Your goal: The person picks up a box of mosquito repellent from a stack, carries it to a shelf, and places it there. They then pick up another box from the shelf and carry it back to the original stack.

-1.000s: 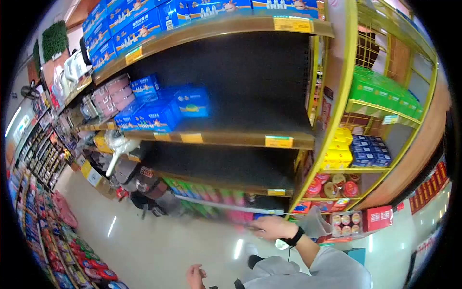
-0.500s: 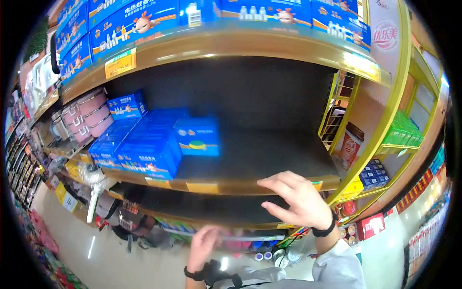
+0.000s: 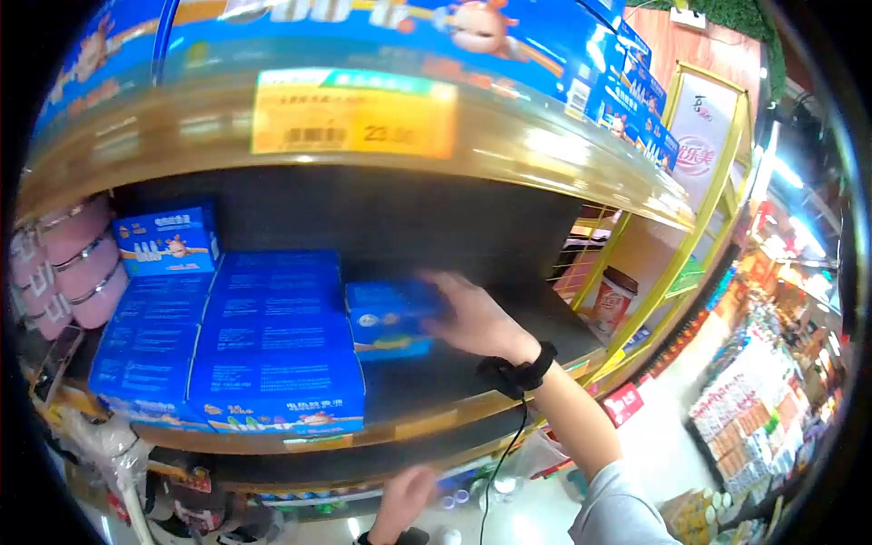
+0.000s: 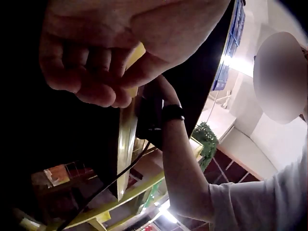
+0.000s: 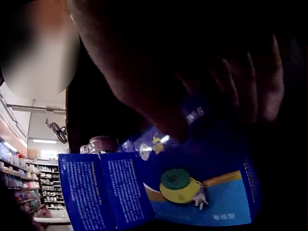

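In the head view my right hand (image 3: 477, 318) reaches onto the middle shelf, at the right end of a single blue box (image 3: 386, 318). The right wrist view has the thumb of my right hand (image 5: 192, 77) over the front of that box (image 5: 207, 197), its fingers extended and mostly in shadow; whether they bear on the box I cannot tell. The box stands just right of wider blue boxes (image 3: 272, 336). Low in front of the shelf edge, my left hand (image 3: 406, 500) holds nothing; in the left wrist view its fingers (image 4: 91, 86) hang loosely curled.
A shelf edge with a yellow price tag (image 3: 354, 113) runs above the right hand. Pink containers (image 3: 86, 263) sit at the left, and a yellow rack (image 3: 718, 218) with a cup (image 3: 613, 295) at the right. A cable (image 3: 500, 463) hangs from the right wrist.
The view has moved closer to the shelves. My right hand has gone from low in front of the shelf to the single blue box. The left hand remains low, in front of the shelf.
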### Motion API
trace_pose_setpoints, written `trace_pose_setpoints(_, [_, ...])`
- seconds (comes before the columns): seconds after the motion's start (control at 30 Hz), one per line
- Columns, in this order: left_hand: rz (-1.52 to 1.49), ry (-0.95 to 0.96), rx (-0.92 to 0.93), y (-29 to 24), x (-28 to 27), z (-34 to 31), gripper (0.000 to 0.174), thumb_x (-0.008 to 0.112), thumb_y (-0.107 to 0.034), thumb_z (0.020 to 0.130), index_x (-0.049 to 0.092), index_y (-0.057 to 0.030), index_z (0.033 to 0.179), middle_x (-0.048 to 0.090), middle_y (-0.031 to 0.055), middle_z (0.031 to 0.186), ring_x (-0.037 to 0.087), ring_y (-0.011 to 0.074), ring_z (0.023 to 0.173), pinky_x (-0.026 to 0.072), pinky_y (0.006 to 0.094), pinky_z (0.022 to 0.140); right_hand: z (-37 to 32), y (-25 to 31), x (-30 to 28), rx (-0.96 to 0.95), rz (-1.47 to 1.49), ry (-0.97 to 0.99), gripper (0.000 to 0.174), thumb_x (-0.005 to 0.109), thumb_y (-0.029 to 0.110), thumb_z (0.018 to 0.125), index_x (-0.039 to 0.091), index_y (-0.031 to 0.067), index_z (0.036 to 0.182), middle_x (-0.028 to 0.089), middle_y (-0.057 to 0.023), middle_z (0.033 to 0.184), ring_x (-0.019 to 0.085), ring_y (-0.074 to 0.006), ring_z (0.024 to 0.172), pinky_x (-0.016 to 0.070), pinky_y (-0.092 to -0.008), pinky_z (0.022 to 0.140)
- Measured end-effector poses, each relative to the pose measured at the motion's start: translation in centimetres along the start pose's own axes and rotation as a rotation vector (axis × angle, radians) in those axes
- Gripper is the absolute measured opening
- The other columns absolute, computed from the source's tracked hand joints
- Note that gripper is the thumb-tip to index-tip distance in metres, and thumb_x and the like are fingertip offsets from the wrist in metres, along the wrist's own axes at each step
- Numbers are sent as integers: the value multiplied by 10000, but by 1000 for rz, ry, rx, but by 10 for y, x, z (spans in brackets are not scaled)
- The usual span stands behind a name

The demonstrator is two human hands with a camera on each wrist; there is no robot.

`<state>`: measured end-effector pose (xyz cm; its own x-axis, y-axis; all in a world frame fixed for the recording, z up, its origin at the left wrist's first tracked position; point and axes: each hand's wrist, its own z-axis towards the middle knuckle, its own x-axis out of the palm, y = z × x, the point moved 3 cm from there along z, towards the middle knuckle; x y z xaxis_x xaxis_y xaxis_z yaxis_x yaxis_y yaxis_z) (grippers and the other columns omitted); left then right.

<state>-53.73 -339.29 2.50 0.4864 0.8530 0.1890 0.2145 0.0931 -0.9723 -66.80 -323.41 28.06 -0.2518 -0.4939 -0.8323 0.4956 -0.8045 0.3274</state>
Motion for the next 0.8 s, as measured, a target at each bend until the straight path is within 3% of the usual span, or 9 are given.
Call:
trace_pose_setpoints(0.1, [-108,-8,-56,5,-5,-2,168,574,-170,949,651,-29,998,636,23,793,592,98,714,486,248,656,-12,12,-11,52,19,-93,465,737,156,779,561,58,1198,594,-166,1087,636,-326,929,524,-400,800])
trace_pose_setpoints(0.13, [-143,2,73,19,-7,2,161,580,-159,944,650,-22,990,633,24,779,583,85,700,481,244,642,-23,17,-16,78,41,-126,426,746,131,768,593,59,1158,603,-147,1067,644,-310,906,532,-387,779])
trace_pose_setpoints(0.3, [-173,54,-57,-14,9,-8,170,566,-158,944,629,0,934,600,22,704,527,67,568,431,215,486,-102,48,-60,48,-173,-438,426,765,72,709,609,77,1105,587,-126,1085,628,-302,925,533,-355,749])
trace_pose_setpoints(0.37, [-75,107,9,-13,21,-5,186,566,-171,951,620,6,957,619,37,751,558,87,611,480,248,567,-145,64,-86,46,-181,-554,445,764,46,705,607,74,1120,575,-129,1107,615,-306,954,533,-357,757])
trace_pose_setpoints(0.4, [-48,73,1,-17,34,-9,174,497,-114,970,594,15,904,575,53,681,556,124,614,461,270,581,-171,71,-96,99,-157,-585,464,768,38,701,602,62,1134,571,-128,1119,617,-289,968,536,-343,772])
trace_pose_setpoints(0.5, [41,213,-139,-44,81,-37,363,472,-389,978,625,-66,1040,556,19,712,519,130,681,448,290,646,-260,91,-121,229,-89,-562,482,781,56,710,604,63,1158,583,-125,1144,605,-277,1037,521,-351,854])
trace_pose_setpoints(0.63, [-740,485,-110,-14,169,-56,450,460,-469,980,594,-51,1081,586,37,797,564,119,728,460,285,633,-396,106,-123,399,-60,-572,497,790,68,707,616,82,1173,597,-128,1156,593,-294,1071,490,-363,905])
trace_pose_setpoints(0.77, [-5,544,-176,41,246,-82,485,468,-500,969,581,-60,1140,619,57,920,556,162,770,463,294,671,-539,121,-108,687,19,-712,445,798,63,729,636,69,1143,607,-101,1187,606,-242,1058,517,-336,864])
trace_pose_setpoints(0.8, [140,601,3,39,266,-94,453,486,-480,970,592,-68,1125,630,57,940,574,144,801,473,293,669,-572,128,-107,760,57,-770,448,796,64,734,633,74,1152,602,-92,1197,605,-230,1057,519,-328,860])
